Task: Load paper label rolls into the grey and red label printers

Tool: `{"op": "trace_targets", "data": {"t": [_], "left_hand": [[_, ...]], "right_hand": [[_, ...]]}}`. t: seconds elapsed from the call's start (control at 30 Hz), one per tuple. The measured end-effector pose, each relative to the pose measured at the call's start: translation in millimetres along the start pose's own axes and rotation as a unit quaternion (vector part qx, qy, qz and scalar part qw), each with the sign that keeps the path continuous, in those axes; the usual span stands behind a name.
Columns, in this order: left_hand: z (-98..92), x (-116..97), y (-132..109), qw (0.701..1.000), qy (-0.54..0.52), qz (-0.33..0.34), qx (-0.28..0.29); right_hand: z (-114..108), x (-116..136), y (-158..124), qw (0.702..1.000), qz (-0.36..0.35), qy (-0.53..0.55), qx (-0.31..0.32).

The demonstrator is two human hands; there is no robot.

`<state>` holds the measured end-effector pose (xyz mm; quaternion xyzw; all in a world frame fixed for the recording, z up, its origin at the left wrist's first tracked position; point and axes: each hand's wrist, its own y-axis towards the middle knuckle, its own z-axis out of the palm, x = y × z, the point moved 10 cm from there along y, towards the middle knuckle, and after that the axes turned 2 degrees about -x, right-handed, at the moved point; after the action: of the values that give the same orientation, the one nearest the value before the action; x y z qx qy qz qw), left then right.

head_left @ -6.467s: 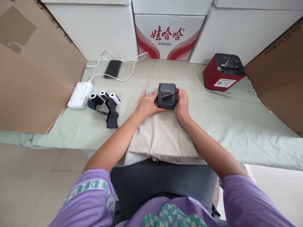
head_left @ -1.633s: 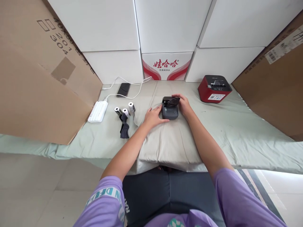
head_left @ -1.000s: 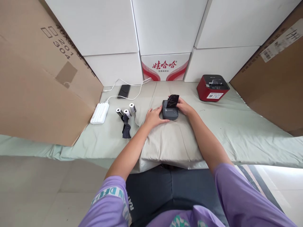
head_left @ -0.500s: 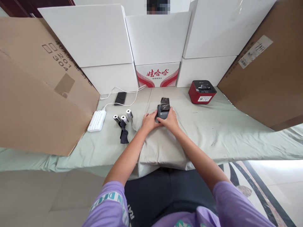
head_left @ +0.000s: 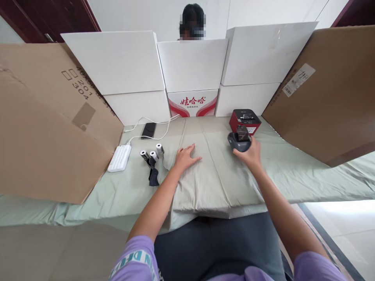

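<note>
My right hand (head_left: 250, 155) grips a small dark grey portable thermal printer (head_left: 238, 144) by its right and near sides. A dark, shiny strip (head_left: 242, 133) stands up from the printer's top. Just behind it sits a red and black box-shaped printer (head_left: 246, 121), partly covered by the held one. My left hand (head_left: 186, 157) is at the middle of the cloth, fingers spread, holding nothing. Left of it are several white paper rolls (head_left: 153, 155), with a crumpled dark strip (head_left: 153, 176) hanging off them.
A black phone (head_left: 149, 130) and a white power bank (head_left: 119, 158) with a white cable lie at left on the green cloth (head_left: 199, 179). White boxes (head_left: 191, 66) wall the back; cardboard panels (head_left: 38, 117) flank both sides. A person's head shows behind the boxes.
My right hand has carried the portable printer rightward, close to the red and black printer. My left hand has let go of it and stayed near the middle. The view has tilted up slightly.
</note>
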<state>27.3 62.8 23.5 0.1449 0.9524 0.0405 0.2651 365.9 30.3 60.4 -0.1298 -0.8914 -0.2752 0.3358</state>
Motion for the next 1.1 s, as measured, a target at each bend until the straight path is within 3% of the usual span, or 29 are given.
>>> {"op": "trace_targets", "data": {"t": [0.13, 0.3, 0.4, 0.5, 0.6, 0.73, 0.87, 0.97, 1.1], "left_hand": [[3.2, 1.2, 2.1, 1.0, 0.002, 0.003, 0.0], [4.2, 3.8, 2.0, 1.0, 0.003, 0.002, -0.005], [4.7, 4.4, 2.2, 1.0, 0.006, 0.003, -0.006], [5.3, 5.0, 2.9, 1.0, 0.009, 0.0, -0.002], [4.2, 4.8, 3.0, 1.0, 0.009, -0.005, -0.001], [2.0, 3.5, 2.5, 1.0, 0.005, -0.008, 0.002], [2.5, 3.8, 3.0, 1.0, 0.002, -0.009, 0.002], [2.6, 4.1, 4.6, 1.0, -0.012, -0.006, -0.011], [-0.2, 10.8, 8.8, 0.997, -0.067, -0.017, -0.047]], "right_hand": [[-29.2, -52.2, -0.6, 0.997, 0.068, -0.046, -0.015], [-36.7, -65.7, -2.2, 0.991, 0.125, -0.044, 0.004], [-51.2, -49.0, 21.8, 0.994, 0.104, -0.023, -0.025], [-57.6, -16.4, 65.1, 0.998, 0.042, -0.017, -0.054], [-42.3, 8.8, 113.1, 0.998, 0.031, -0.011, -0.051], [-6.7, 15.7, 155.3, 0.995, 0.1, -0.024, -0.005], [15.4, 11.0, 159.2, 0.974, 0.149, -0.158, 0.067], [12.3, 20.7, 149.3, 0.972, 0.144, -0.182, 0.042], [16.1, 59.4, 122.1, 0.981, 0.086, -0.172, 0.025]]}}
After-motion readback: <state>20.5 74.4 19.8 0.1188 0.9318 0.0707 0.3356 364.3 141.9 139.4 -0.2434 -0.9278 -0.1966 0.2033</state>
